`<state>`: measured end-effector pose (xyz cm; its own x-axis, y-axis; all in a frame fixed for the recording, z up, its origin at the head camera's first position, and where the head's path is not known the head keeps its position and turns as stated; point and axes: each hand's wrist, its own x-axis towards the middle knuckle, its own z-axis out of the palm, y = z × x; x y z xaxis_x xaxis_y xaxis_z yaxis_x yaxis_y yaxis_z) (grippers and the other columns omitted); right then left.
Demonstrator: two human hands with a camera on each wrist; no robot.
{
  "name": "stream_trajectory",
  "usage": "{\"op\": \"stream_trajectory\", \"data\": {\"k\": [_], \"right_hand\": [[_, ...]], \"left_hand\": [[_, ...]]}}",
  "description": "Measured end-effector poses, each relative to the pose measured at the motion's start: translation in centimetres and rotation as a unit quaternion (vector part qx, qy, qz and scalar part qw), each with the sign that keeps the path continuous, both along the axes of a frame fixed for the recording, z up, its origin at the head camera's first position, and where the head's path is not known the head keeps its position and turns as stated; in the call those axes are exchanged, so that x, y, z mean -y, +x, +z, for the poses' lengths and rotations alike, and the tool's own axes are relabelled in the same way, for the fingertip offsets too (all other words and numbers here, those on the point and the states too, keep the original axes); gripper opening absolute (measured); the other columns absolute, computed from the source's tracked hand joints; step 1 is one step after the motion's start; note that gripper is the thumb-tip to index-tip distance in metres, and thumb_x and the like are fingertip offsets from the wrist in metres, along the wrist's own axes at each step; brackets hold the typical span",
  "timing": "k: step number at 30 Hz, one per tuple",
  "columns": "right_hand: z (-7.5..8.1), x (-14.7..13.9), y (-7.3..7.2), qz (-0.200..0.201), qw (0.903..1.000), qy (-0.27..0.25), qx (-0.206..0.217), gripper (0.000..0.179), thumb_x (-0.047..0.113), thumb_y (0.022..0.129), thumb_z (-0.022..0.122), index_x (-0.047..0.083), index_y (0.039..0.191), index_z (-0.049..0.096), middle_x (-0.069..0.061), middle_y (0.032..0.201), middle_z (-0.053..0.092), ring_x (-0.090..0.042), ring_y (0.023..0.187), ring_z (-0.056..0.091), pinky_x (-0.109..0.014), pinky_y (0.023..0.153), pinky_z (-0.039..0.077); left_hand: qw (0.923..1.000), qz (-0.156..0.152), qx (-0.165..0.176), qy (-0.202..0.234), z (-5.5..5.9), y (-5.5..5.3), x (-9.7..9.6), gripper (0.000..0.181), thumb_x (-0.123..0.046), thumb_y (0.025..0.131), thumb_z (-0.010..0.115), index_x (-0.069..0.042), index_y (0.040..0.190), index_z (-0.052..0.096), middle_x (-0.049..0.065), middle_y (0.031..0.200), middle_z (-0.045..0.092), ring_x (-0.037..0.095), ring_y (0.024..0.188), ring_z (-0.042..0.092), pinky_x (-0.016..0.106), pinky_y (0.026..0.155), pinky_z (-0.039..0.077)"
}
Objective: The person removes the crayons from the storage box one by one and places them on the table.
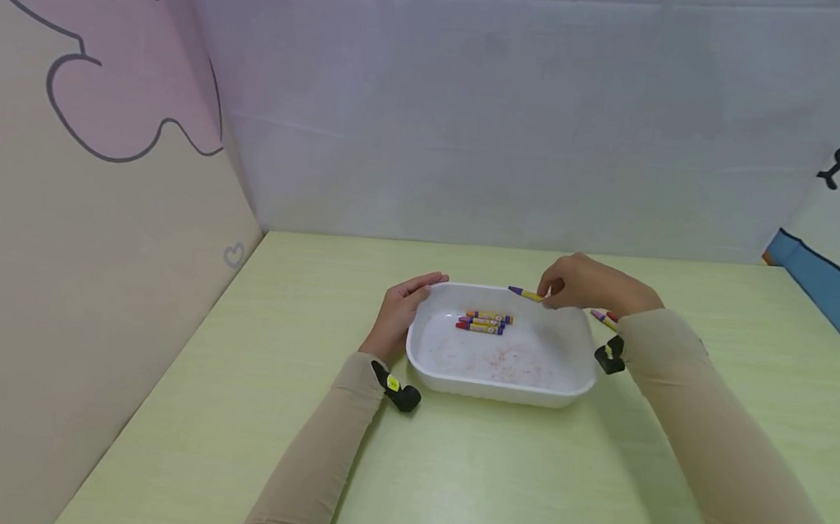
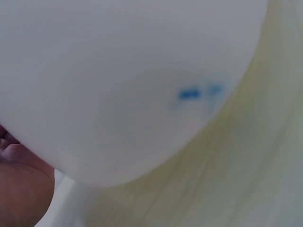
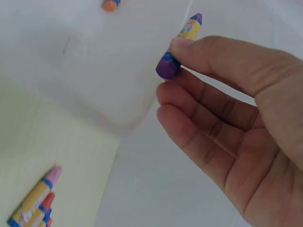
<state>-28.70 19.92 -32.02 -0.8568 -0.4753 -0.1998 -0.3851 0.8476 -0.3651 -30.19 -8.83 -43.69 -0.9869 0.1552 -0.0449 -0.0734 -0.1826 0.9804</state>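
My right hand [image 1: 584, 283] pinches a purple crayon [image 3: 191, 29] with a yellow wrapper between thumb and fingers, above the far rim of a white tray [image 1: 506, 392]. In the right wrist view its flat purple end faces the camera. My left hand [image 1: 394, 313] holds the tray at its left end, fingers along the far left corner; most of that hand is out of the left wrist view. Inside the tray, an orange crayon [image 1: 490, 317], another purple crayon [image 1: 480, 322] and a red crayon [image 1: 480, 328] lie side by side.
On the table [image 1: 477, 472] right of the tray lie a pink crayon [image 3: 35, 196] and a red-tipped crayon [image 3: 46, 203], partly behind my right wrist in the head view. A pale cloth wall [image 1: 512, 121] rises at the back. Blue marks [image 2: 190, 94] show on the tray's outside.
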Motion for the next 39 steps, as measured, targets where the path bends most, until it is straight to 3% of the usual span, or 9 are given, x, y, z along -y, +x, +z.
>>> {"op": "stream_trajectory", "data": {"k": [6, 13, 22, 27, 39], "right_hand": [[0.4, -3.1, 0.6, -0.027, 0.999, -0.02, -0.029, 0.019, 0.011, 0.088, 0.066, 0.003, 0.105, 0.07, -0.01, 0.097, 0.068, -0.019, 0.084, 0.061, -0.038, 0.074, 0.054], [-1.0, -7.4, 0.6, -0.048, 0.9971, -0.013, -0.056, 0.02, 0.009, 0.088, 0.066, -0.002, 0.104, 0.069, -0.012, 0.095, 0.07, -0.022, 0.083, 0.063, -0.044, 0.074, 0.055], [-2.9, -11.4, 1.2, -0.089, 0.995, 0.0, -0.045, 0.023, 0.007, 0.09, 0.063, -0.007, 0.107, 0.067, -0.022, 0.098, 0.068, -0.037, 0.09, 0.064, -0.05, 0.076, 0.055], [-3.8, -13.0, 1.4, -0.108, 0.9935, 0.012, -0.035, 0.024, 0.006, 0.089, 0.062, -0.01, 0.107, 0.066, -0.025, 0.098, 0.067, -0.038, 0.088, 0.064, -0.049, 0.074, 0.055], [-5.1, -15.2, 2.1, -0.131, 0.9911, 0.026, -0.004, 0.026, 0.003, 0.09, 0.058, -0.014, 0.109, 0.063, -0.035, 0.107, 0.061, -0.05, 0.095, 0.058, -0.05, 0.072, 0.053]], "left_hand": [[1.0, 0.001, 0.003, 0.003, 0.0, -0.1, 0.0, 0.028, -0.012, 0.1, 0.05, -0.012, 0.124, 0.065, 0.002, 0.129, 0.064, 0.016, 0.124, 0.057, 0.031, 0.101, 0.049], [1.0, -0.008, 0.004, -0.001, 0.0, -0.1, 0.1, 0.03, -0.013, 0.1, 0.049, -0.012, 0.126, 0.063, 0.003, 0.132, 0.062, 0.017, 0.125, 0.056, 0.033, 0.101, 0.049], [0.9999, -0.002, 0.009, -0.004, 0.1, -0.1, 0.0, 0.03, -0.012, 0.1, 0.049, -0.013, 0.126, 0.064, 0.003, 0.13, 0.063, 0.018, 0.124, 0.057, 0.032, 0.1, 0.05], [0.9999, 0.001, 0.013, -0.002, 0.0, -0.2, 0.0, 0.029, -0.012, 0.1, 0.05, -0.013, 0.125, 0.065, 0.002, 0.129, 0.064, 0.017, 0.123, 0.057, 0.031, 0.099, 0.05], [0.9999, -0.001, 0.012, 0.009, -0.1, -0.1, 0.0, 0.029, -0.013, 0.1, 0.049, -0.013, 0.125, 0.064, 0.003, 0.13, 0.064, 0.017, 0.123, 0.057, 0.031, 0.1, 0.05]]}}
